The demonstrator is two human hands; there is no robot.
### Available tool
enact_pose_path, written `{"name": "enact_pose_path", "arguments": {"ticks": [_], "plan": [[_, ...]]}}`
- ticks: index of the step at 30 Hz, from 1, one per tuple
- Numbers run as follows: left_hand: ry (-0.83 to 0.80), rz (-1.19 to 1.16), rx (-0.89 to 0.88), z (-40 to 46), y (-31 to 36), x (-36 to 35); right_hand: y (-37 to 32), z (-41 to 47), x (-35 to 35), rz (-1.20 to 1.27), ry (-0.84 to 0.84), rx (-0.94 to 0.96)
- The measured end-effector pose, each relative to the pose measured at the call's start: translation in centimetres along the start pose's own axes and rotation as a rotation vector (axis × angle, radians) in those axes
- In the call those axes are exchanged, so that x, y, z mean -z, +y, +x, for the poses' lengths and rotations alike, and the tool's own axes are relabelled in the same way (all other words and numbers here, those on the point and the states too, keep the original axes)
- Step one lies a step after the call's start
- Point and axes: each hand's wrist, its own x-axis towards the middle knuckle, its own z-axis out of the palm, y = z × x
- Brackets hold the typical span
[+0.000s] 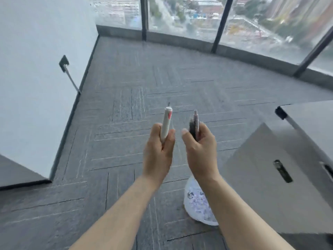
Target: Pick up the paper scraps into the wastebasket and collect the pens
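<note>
Room: a corner with grey carpet [126, 87] in striped squares, a white wall [36, 69] on the left, and tall windows [180, 15] at the far side looking down on a city.
Left hand [158, 152]: fingers curled tight around one white pen [166, 123]. The pen stands nearly straight up, with its tip above the fist.
Right hand [200, 152]: fingers wrapped around dark pens [194, 127], at least two, one black and one pinkish. They also point up. The picture is blurry, so I cannot count them for sure.
Gap: the two hands are side by side and near each other, not touching. The white pen lies just left of the dark pens, and both sets run the same way, up and down.
Next move, my guess: bring the hands together so all the pens sit in one hand. Either hand is near enough to pass.
Wastebasket [196, 204]: on the floor below the right arm, white and see-through, with small paper scraps [196, 199] inside.
Floor: no scraps or pens show on the carpet, so that part looks done.
Feel: the pens look like smooth, hard, thin sticks. The carpet looks rough.
Right side: a grey desk [270, 168] with a dark slot in its side.
</note>
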Motion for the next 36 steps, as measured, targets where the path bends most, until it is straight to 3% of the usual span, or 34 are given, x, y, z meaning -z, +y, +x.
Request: {"name": "enact_pose_path", "arguments": {"ticks": [8, 13, 17, 22, 28, 36], "plan": [[-0.365, -0.193, -0.110, 0.1, 21.7, -18.1, -14.7, 2.8, 24.3, -0.013, 0.510, 0.053], [-0.550, -0.334, -0.099, -3.6, 30.6, -30.2, -16.9, 3.8, 38.6, 0.117, 0.804, 0.122], [-0.585, -0.422, 0.046, -5.3, 33.4, -39.4, -14.7, 6.1, 45.9, 0.183, 0.894, 0.071], [-0.558, -0.435, 0.176, -6.1, 32.2, -46.1, -10.2, 8.7, 49.7, 0.238, 0.916, -0.036], [-0.579, -0.338, 0.231, -6.4, 28.9, -48.1, -6.7, 8.9, 50.4, 0.249, 0.923, -0.144], [-0.545, -0.330, 0.280, -3.7, 29.4, -47.1, -7.6, 9.0, 50.7, 0.273, 0.908, -0.066]]}}
